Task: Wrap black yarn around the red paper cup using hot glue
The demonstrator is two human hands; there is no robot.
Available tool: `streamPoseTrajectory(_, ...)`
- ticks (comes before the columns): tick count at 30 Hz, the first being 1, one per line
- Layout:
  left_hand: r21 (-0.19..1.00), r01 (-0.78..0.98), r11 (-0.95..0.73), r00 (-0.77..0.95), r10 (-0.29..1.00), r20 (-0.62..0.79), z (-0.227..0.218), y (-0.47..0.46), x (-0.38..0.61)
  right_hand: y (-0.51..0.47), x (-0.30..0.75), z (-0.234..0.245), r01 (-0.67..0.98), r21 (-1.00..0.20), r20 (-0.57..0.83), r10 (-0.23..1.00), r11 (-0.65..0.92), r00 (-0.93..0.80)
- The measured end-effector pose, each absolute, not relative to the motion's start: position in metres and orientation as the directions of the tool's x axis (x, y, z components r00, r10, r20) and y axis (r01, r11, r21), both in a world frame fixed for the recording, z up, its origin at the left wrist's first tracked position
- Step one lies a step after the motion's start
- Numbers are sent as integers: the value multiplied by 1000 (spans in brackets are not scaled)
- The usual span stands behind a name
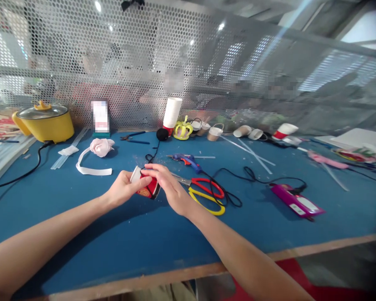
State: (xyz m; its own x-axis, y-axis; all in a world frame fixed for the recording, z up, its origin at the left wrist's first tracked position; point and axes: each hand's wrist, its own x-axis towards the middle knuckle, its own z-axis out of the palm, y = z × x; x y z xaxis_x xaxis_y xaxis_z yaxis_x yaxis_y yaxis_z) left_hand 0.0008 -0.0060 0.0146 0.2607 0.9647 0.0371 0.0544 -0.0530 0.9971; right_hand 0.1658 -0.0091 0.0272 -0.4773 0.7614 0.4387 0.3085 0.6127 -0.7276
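Note:
A red and white paper cup [146,191] is tilted on its side between my two hands, a little above the blue table. My left hand [125,188] is closed around its white end, thumb lying along the red side. From the right, my right hand [171,186] presses against the cup with its fingers laid over the top; its thumb is hidden. A dark edge shows at the cup's lower right end. Just right of my right hand lie scissors [207,196] with red and yellow handles. Behind them rests a blue glue gun [186,161].
At the back stand a stack of white cups [173,110], a yellow crown-like piece [183,129] and several small cups. A yellow electric pot [50,121] is far left, near pliers [136,138] and pink fabric [102,147]. A purple power strip [296,200] with black cords lies right.

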Motion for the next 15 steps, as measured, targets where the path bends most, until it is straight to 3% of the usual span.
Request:
streamPoseTrajectory(4,997,65,-30,247,969,13,12,-7,1,-8,163,29,290,-746,444,773,599,-452)
streamPoseTrajectory(7,1000,15,18,247,969,-21,10,-6,1,5,173,36,564,-699,320,897,440,-304)
streamPoseTrajectory(9,998,13,54,224,973,-55,8,-4,0,21,190,43,762,-590,222,961,266,-164)
streamPoseTrajectory(15,995,89,46,109,992,-56,6,2,-4,75,255,42,961,-276,142,988,-15,57)
